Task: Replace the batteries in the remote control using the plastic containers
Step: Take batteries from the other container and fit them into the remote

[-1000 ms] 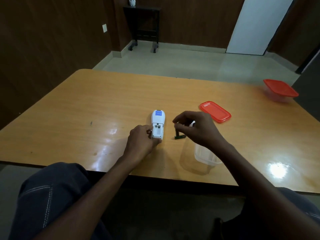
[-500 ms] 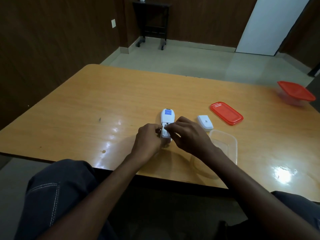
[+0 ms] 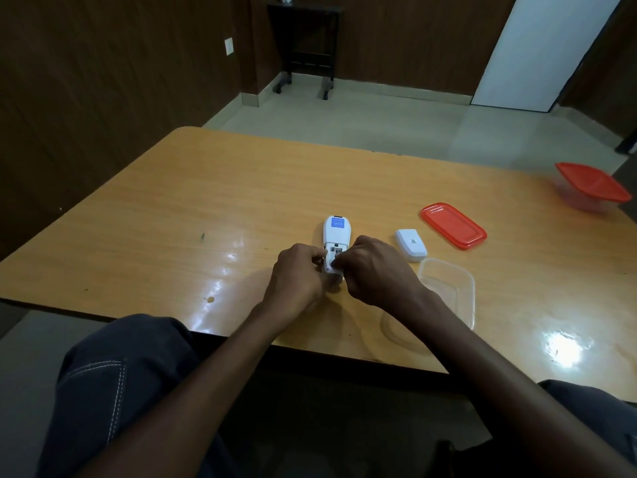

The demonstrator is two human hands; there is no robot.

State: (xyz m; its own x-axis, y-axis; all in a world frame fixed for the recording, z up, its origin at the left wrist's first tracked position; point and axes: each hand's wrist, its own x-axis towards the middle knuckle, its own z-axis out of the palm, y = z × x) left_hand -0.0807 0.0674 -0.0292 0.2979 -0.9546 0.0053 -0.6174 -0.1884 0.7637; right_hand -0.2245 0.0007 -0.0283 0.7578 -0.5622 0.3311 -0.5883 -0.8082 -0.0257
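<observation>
A white remote control (image 3: 336,232) lies face down on the wooden table (image 3: 213,201), its battery bay open toward me. My left hand (image 3: 299,277) grips the remote's near end from the left. My right hand (image 3: 372,270) has its fingertips pinched at the bay, pressing a battery there; the battery itself is mostly hidden by the fingers. The white battery cover (image 3: 411,244) lies to the right of the remote. A clear plastic container (image 3: 448,288) stands open beside my right wrist, with its red lid (image 3: 453,225) further back.
A second clear container with a red lid (image 3: 593,185) sits at the table's far right edge. A black stand (image 3: 305,46) is by the back wall, and a white door (image 3: 537,50) is at the back right. My knees are under the table's near edge.
My right hand picked a dark battery off the table and carried it left to the remote's open bay. The camera view shifted, bringing the battery cover and clear container into sight.
</observation>
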